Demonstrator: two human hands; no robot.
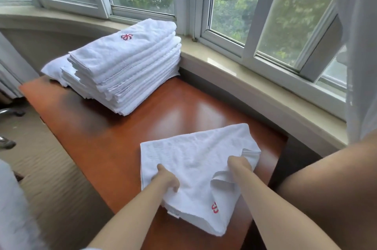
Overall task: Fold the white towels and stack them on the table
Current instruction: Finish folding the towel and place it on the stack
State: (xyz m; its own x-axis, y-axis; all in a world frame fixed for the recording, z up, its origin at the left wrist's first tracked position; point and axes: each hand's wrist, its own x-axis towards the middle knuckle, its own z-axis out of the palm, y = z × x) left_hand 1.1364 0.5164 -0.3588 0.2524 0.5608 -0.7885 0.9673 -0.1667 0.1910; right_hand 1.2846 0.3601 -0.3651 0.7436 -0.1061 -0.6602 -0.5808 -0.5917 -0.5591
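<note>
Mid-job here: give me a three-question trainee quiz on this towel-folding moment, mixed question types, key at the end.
1. True or false: the stack of folded towels sits on the window sill.
2. Which hands grip the loose towel? A) left hand only B) right hand only C) both
3. Fill in: the red mark on the loose towel lies at its ____ edge, nearest the person.

Key: 1 false, it sits on the table; 2 C; 3 near.

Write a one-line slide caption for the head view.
Both hands, left and right, grip a white towel on the wooden table near the folded stack.
</note>
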